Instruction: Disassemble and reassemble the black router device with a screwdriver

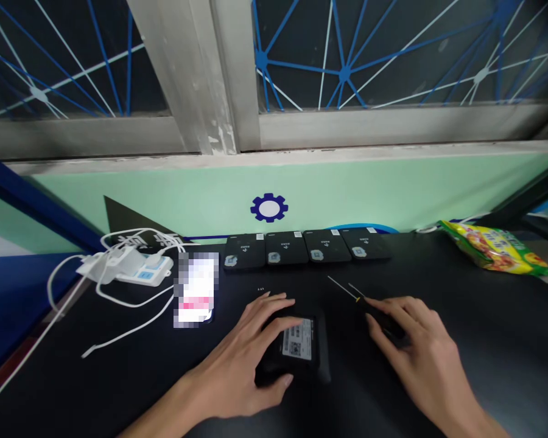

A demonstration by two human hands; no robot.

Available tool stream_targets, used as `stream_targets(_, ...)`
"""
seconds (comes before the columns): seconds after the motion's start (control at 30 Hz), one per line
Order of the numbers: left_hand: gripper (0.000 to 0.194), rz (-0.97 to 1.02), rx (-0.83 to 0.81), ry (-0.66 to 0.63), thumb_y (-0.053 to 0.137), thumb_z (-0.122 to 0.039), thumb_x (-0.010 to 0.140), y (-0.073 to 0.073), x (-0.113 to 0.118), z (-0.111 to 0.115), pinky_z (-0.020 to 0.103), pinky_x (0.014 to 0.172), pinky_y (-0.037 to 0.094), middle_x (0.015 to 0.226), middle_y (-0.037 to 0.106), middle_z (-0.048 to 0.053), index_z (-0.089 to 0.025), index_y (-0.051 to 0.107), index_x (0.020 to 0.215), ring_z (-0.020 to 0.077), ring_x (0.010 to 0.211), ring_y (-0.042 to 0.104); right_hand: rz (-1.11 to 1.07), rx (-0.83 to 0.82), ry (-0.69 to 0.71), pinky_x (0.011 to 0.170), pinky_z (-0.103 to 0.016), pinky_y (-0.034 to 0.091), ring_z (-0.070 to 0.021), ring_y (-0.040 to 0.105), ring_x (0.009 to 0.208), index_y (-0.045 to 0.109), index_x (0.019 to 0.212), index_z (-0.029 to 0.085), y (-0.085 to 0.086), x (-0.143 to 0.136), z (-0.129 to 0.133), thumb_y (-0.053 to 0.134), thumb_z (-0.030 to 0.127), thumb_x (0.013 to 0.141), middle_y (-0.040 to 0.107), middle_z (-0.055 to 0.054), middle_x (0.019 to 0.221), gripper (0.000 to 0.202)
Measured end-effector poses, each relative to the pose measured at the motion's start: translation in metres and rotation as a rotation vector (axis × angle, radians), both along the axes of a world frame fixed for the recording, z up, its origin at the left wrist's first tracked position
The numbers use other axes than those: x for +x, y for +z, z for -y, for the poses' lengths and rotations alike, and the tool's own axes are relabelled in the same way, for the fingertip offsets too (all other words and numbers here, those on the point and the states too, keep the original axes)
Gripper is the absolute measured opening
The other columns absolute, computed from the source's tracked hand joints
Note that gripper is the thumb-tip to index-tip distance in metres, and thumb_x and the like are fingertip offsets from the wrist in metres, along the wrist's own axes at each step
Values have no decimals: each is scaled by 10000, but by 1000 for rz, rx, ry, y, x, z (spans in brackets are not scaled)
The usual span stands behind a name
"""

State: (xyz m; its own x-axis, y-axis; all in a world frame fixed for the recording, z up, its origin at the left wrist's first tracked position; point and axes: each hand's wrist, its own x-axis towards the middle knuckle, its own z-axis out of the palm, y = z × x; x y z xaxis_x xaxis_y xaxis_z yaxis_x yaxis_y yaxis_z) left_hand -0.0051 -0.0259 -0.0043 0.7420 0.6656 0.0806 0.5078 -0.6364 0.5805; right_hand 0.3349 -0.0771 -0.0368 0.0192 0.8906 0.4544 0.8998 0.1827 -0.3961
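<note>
My left hand (256, 359) spans a black box-shaped device (317, 340), fingers along its far side and thumb at its near side. A white label (299, 338) with a QR code shows on the device's upper face; the hand covers its left part. In my right hand (420, 340) is a screwdriver (344, 289) with a dark handle, a yellow collar and a thin shaft pointing to the far left. A second thin rod (356, 289) appears beside the shaft; I cannot tell what it is. Several tiny bits like screws (260, 289) lie beyond my left hand.
Several flat black devices (285, 248) stand in a row along the wall. To the left are a lit phone (196, 289), a white power strip (148, 271) and tangled white cables (137, 316). A yellow-green snack bag (495, 249) lies at the back right of the black table (497, 340).
</note>
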Motion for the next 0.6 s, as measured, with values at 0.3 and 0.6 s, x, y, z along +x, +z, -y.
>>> stream_targets(0.3,774,-54,75,45,782,-311,977,0,8,9,804,1216,408,1727,386,111,-396,433,1663,454,1556,380,382,-33,-27,751,-448,396,-336,598,890,751,1199,153,4,-17,1,525,348,1132,713,-143,967,305)
stream_targets(0.6,819,-27,155,24,801,-297,969,-9,6,7,752,1219,439,1751,368,130,-394,422,1689,449,1574,368,-401,-146,719,696,-440,517,-265,668,732,793,1286,382,120,-57,19,631,295,1055,767,-46,895,295)
